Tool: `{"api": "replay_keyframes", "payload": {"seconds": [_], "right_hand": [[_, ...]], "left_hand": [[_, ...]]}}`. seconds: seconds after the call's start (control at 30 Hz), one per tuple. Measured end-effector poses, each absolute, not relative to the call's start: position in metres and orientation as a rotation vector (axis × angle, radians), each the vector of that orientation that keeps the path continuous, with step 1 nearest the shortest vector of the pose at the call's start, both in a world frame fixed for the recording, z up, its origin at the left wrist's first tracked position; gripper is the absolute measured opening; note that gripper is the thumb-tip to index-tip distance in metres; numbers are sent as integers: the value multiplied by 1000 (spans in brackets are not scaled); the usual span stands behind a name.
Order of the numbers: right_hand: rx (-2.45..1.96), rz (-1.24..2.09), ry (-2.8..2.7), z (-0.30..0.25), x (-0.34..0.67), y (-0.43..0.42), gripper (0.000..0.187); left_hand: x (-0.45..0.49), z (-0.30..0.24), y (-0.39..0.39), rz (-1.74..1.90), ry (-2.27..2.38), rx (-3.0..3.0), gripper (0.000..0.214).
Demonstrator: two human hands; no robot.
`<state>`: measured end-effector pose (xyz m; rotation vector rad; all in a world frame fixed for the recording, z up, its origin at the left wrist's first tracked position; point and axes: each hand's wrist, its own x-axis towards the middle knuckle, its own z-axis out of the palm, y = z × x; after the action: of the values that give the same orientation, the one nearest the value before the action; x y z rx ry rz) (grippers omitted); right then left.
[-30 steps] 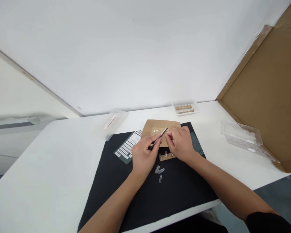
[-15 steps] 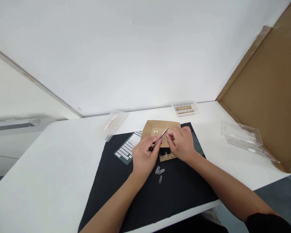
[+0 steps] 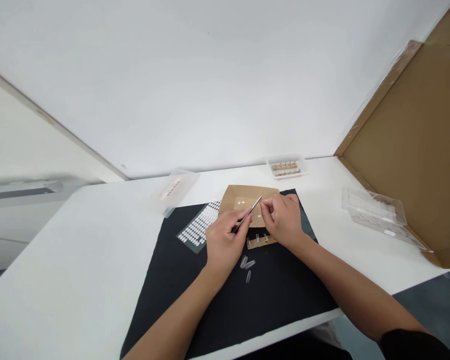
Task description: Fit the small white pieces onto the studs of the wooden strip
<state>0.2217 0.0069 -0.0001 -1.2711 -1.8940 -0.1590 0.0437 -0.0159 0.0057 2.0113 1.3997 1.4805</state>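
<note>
My left hand (image 3: 228,230) is closed on a slim metal tool (image 3: 253,205) whose pointed tip angles up to the right; I cannot tell its exact kind. At that tip, my right hand (image 3: 283,217) pinches thumb and forefinger together; what it holds is too small to make out. Beneath both hands lies a brown paper tray (image 3: 236,192) with a few white oval pieces (image 3: 241,202). Closer in, a tan strip stand (image 3: 262,242) carries clear nail tips (image 3: 257,238), partly hidden by my right hand. Several loose clear nail tips (image 3: 248,265) lie on the black mat (image 3: 228,310).
A sheet of white oval stickers (image 3: 198,227) lies left of the tray. Behind it is a frosted plastic pouch (image 3: 176,189). A clear box (image 3: 287,166) with tan stands sits at the back. Another clear plastic box (image 3: 375,207) lies right, near a cardboard panel (image 3: 405,140).
My right hand has shifted slightly right, away from the tool, uncovering a white oval on the tray. My left hand keeps the tool at about the same place and angle.
</note>
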Motion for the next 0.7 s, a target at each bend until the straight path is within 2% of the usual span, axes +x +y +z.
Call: {"api": "replay_keyframes", "payload": {"seconds": [0.43, 0.7], "right_hand": [[-1244, -143, -1976, 0, 220, 4, 25], [-1220, -73, -1860, 6, 228, 4, 24]], "left_hand": [[43, 5, -16, 1429, 1396, 2017, 17], [44, 7, -12, 1551, 1363, 2225, 11]]}}
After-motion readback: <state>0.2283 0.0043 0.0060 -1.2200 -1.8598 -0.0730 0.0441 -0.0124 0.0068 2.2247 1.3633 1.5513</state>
